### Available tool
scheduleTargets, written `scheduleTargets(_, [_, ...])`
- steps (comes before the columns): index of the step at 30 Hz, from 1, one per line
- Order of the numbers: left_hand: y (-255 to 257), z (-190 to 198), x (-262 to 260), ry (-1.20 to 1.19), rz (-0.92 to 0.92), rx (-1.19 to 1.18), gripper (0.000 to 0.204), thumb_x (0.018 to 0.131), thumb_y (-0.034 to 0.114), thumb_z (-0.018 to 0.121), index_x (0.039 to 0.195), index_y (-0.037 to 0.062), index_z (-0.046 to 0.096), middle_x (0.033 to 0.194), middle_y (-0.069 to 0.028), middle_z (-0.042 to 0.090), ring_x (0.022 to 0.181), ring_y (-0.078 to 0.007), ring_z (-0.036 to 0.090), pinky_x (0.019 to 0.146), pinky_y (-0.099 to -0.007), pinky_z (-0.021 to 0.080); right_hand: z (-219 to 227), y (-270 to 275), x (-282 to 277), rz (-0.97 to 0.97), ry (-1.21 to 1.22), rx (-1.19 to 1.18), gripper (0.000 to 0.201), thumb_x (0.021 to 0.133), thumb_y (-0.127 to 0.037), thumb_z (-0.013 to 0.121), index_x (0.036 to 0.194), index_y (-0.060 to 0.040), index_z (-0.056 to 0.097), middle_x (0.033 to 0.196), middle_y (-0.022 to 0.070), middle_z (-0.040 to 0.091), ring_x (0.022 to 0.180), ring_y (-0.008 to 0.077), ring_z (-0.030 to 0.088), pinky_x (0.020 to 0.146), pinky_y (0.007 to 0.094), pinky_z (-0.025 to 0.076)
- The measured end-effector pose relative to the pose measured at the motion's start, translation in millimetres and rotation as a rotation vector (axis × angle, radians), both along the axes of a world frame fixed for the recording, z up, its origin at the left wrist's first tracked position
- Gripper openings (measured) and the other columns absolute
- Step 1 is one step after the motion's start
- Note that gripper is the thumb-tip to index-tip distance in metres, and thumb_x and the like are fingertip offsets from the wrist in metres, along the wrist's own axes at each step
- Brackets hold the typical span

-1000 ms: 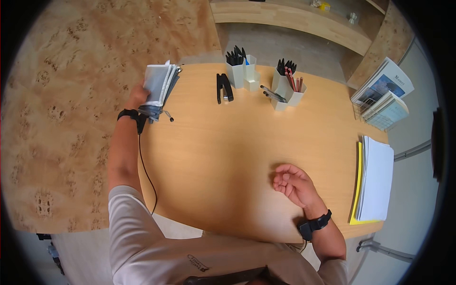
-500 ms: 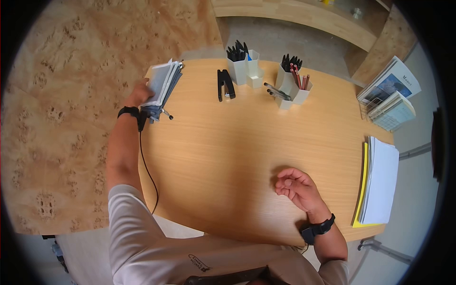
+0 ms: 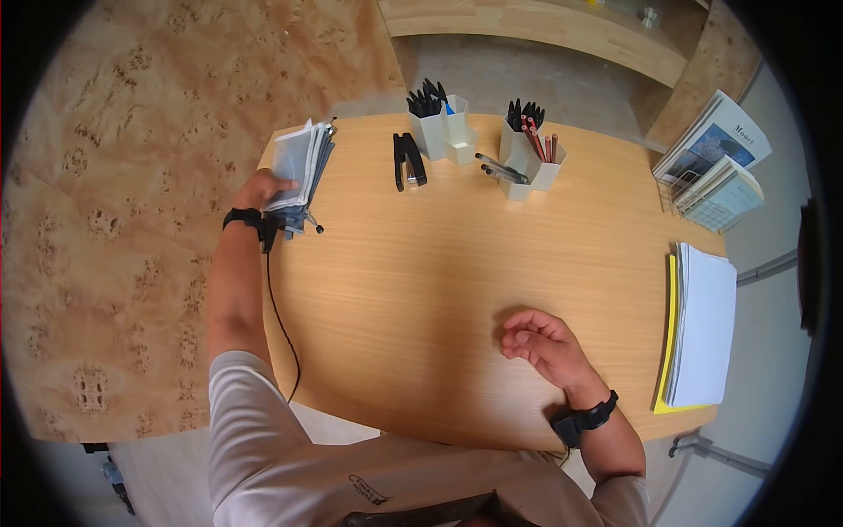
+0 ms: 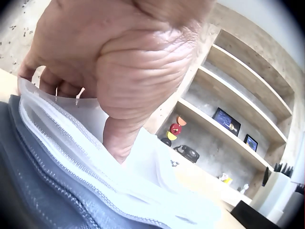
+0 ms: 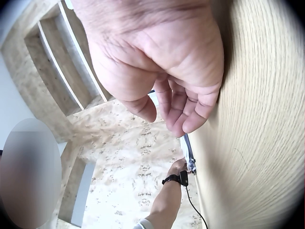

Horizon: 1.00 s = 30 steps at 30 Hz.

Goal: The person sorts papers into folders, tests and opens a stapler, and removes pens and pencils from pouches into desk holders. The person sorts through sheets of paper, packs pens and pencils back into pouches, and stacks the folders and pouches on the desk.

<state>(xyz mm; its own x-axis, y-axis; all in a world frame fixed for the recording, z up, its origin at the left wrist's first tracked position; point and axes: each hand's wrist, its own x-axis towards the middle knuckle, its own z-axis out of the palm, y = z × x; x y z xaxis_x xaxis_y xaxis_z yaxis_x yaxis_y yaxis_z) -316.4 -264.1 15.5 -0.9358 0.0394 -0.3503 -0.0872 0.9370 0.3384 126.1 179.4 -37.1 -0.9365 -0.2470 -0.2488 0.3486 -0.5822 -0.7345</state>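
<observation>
Head view shows your left hand (image 3: 262,188) now pulling the gripped stack of pouches (image 3: 300,167) nearer along the surface (image 3: 421,281), right hand (image 3: 537,344) resting loosely curled, empty.

Open tabletop (image 3: 439,272) across centre frame; stapler (image 3: 407,161) and pen cups (image 3: 527,158) crowd the top edge, paper stack (image 3: 700,327) blocks the right.

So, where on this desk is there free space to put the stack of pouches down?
The widest bare patch is the middle of the desk, between the stapler and the right hand. The near-left edge beside the cable is also free. The far edge is crowded with pen holders; papers fill the right edge.
</observation>
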Motion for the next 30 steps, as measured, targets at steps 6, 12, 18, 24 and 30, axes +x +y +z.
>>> scheduleTargets(6, [-20.1, -49.6, -29.6, 0.232, 0.013, 0.217, 0.051, 0.094, 0.025, 0.071, 0.129, -0.0098, 0.059, 0.123, -0.0221, 0.069, 0.106, -0.0328, 0.067, 0.095, -0.0415, 0.052, -1.8, -0.1, -0.5, 0.006, 0.026, 0.001, 0.022, 0.102, -0.003, 0.057, 0.123, -0.0013, 0.062, 0.107, 0.0072, 0.069, 0.097, 0.0166, 0.068, 0.087, 0.0313, 0.055])
scheduleTargets(12, [28.3, -23.4, 5.1, 0.252, 0.446, 1.32, 0.035, 0.102, 0.008, 0.056, 0.135, -0.0047, 0.051, 0.127, -0.0213, 0.065, 0.113, -0.0349, 0.066, 0.097, -0.0488, 0.055, 0.0, -1.8, 0.9, -0.008, 0.015, 0.025, 0.022, 0.102, -0.003, 0.056, 0.123, -0.0013, 0.062, 0.106, 0.0066, 0.069, 0.096, 0.0156, 0.067, 0.087, 0.0309, 0.055])
scheduleTargets(18, [38.4, -68.3, 18.3, 0.181, 0.49, 1.468, 0.039, 0.102, 0.003, 0.054, 0.138, -0.0088, 0.047, 0.136, -0.0224, 0.058, 0.122, -0.0364, 0.061, 0.102, -0.0475, 0.055, -3.0, -2.2, 0.0, 0.008, 0.055, 0.026, 0.022, 0.102, -0.002, 0.056, 0.123, -0.0013, 0.063, 0.105, 0.0066, 0.069, 0.096, 0.0152, 0.067, 0.086, 0.0309, 0.054])
scheduleTargets(24, [69.2, -42.3, 52.4, 0.113, 0.634, 1.442, 0.039, 0.1, 0.003, 0.054, 0.138, -0.0059, 0.046, 0.135, -0.0209, 0.057, 0.122, -0.0332, 0.06, 0.1, -0.0478, 0.056, -0.5, -3.1, 0.1, 0.006, 0.052, 0.047, 0.021, 0.102, -0.003, 0.056, 0.122, -0.0015, 0.063, 0.105, 0.0062, 0.069, 0.095, 0.0146, 0.066, 0.086, 0.0309, 0.054])
scheduleTargets(30, [32.6, -61.0, 28.2, 0.132, 0.457, 1.267, 0.037, 0.099, 0.003, 0.056, 0.134, -0.0068, 0.051, 0.126, -0.0198, 0.064, 0.11, -0.0324, 0.067, 0.089, -0.0446, 0.06, -2.1, -2.8, 1.6, -0.004, 0.053, 0.082, 0.021, 0.103, -0.005, 0.057, 0.122, -0.0013, 0.063, 0.105, 0.0061, 0.069, 0.095, 0.0146, 0.066, 0.086, 0.0311, 0.054])
